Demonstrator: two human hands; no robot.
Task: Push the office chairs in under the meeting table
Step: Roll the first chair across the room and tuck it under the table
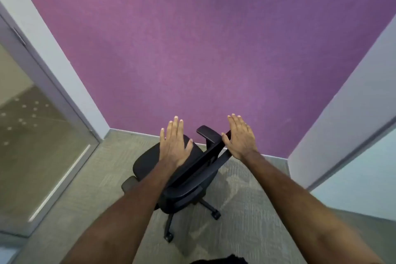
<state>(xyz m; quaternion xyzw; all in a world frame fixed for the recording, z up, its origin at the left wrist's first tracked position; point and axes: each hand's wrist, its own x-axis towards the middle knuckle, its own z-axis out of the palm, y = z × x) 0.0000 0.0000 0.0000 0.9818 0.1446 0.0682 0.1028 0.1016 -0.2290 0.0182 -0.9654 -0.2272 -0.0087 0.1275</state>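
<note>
Head view: chair (171,178) centre, near purple wall (214,49), no table visible; left hand (174,146) & right hand (241,138) spread flat, ungripped — risk: push rolls chair into wall.

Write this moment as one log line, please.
stage: reaching | left hand: open, flat | right hand: open, flat | target: black wheeled office chair | backdrop: purple wall | table: unseen

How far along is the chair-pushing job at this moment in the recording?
Done: nothing visibly; no meeting table is in view. In hand: one black office chair stands on the carpet near the purple wall, and the left hand and right hand are stretched flat and open above it, gripping nothing. Left: take hold of this chair and push it under the table.
</note>
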